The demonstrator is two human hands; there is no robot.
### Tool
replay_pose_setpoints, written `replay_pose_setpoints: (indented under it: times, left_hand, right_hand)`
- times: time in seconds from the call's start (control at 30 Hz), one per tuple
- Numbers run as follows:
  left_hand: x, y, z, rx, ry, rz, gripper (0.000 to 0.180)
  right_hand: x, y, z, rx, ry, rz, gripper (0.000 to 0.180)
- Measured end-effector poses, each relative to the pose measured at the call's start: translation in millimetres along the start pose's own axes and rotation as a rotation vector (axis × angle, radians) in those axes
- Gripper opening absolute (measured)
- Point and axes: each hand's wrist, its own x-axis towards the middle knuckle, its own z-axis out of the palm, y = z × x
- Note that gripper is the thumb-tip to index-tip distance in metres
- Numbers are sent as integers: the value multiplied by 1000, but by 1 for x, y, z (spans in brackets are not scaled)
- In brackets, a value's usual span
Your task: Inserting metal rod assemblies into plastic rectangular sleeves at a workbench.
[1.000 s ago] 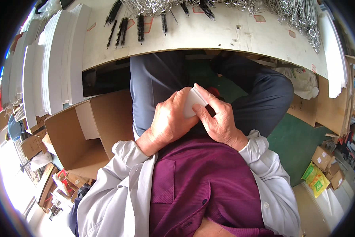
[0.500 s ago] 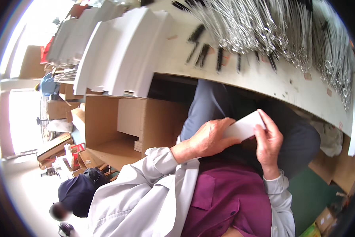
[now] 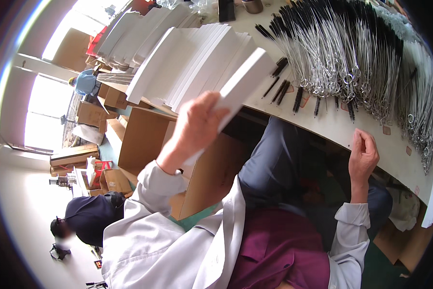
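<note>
One left hand [image 3: 194, 127] raised, gripping white box [image 3: 243, 84]; right hand [image 3: 363, 156] empty.

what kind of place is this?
Likely a small packing or assembly workshop: a worktable spread with rows of wire-handled brushes, stacks of flat white boxes, cardboard cartons below. The left hand holds one white box.

Left hand [image 3: 194, 127] lifted the flat white box [image 3: 243, 84] out of the lap, up toward the bench's near edge beside the stacked white boxes [image 3: 187, 62]. Right hand [image 3: 363, 156] let go (both hands had gripped it before) and moved right, fingers loosely curled under the bench edge [image 3: 341, 130].
</note>
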Motion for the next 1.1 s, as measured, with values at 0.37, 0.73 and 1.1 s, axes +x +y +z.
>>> replay_pose_setpoints:
  times: [0.37,0.73,1.1]
  left_hand:
    - [104,-122,-79,397,240,-104,30]
    - [147,-198,-94,906,199,-175,31]
    - [127,-212,-98,956,211,-196,37]
  right_hand:
    - [0,2,6,-87,74,-118,6]
    - [0,2,10,-97,89,-142,6]
    - [-3,-1,17,-76,81,-154,5]
